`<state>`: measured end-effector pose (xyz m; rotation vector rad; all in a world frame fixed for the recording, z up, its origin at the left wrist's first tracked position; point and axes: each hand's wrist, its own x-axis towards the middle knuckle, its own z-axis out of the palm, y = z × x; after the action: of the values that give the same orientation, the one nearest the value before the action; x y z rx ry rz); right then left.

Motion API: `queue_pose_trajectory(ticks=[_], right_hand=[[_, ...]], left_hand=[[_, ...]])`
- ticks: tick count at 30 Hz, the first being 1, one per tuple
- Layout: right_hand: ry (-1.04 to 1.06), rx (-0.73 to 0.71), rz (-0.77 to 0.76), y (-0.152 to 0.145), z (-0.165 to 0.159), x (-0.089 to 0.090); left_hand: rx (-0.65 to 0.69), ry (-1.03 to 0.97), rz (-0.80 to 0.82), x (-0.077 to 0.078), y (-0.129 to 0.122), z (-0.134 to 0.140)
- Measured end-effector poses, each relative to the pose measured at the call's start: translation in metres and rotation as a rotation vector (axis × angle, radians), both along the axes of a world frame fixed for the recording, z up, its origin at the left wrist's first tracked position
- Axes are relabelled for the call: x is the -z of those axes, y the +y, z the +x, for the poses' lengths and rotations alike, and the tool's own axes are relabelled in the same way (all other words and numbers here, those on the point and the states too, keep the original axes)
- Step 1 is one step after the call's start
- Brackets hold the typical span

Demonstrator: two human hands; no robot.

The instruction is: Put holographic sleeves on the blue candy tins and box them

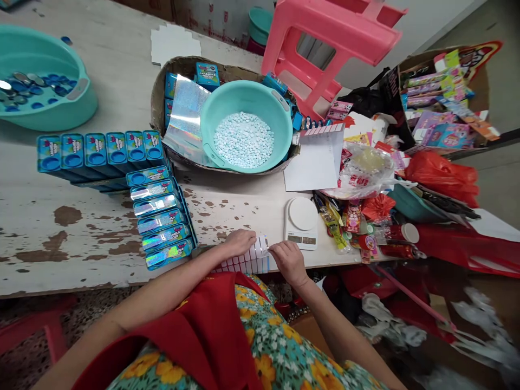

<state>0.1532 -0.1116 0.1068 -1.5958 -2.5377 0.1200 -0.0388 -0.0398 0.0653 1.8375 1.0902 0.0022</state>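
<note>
Left hand (pixel 240 242) grips the label sheet (pixel 246 265) by its upper part; right hand (pixel 289 260) pinches the far end with fingertips. Can't tell if a label is already loose. The sheet sits left of the scale (pixel 301 223), along the near edge of the table (pixel 93 227). Doing this well likely means keeping the sheet taut with the left, lifting one label slowly by its corner, and not creasing it or touching much of the sticky side.

Right hand is just beside the scale, so a bump looks possible. Farther left of the scale, a row of lying tins (pixel 160 219), most with shiny strips, joins a row of standing tins (pixel 96 149). Left and beyond the scale: a basin (pixel 244 97) of pale candies (pixel 244 139) over a cardboard box (pixel 156 95). Beyond the scale, white card (pixel 311 162); right of it, plastic bag (pixel 361 165) and wrapper clutter (pixel 335 225) crowd the working space.
</note>
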Motion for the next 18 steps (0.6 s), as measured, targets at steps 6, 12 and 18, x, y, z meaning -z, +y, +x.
queue_pose_trajectory(ticks=[6, 12, 18], right_hand=[[0.250, 0.144, -0.134, 0.016, 0.001, -0.052], [0.578, 0.338, -0.243, 0.040, -0.014, -0.098], [0.751, 0.427, -0.260, 0.061, -0.062, -0.092]], left_hand=[[-0.120, -0.041, 0.026, -0.014, 0.005, -0.003], [-0.169, -0.612, -0.195, -0.072, 0.005, -0.006], [-0.324, -0.238, 0.064, -0.120, 0.006, -0.047]])
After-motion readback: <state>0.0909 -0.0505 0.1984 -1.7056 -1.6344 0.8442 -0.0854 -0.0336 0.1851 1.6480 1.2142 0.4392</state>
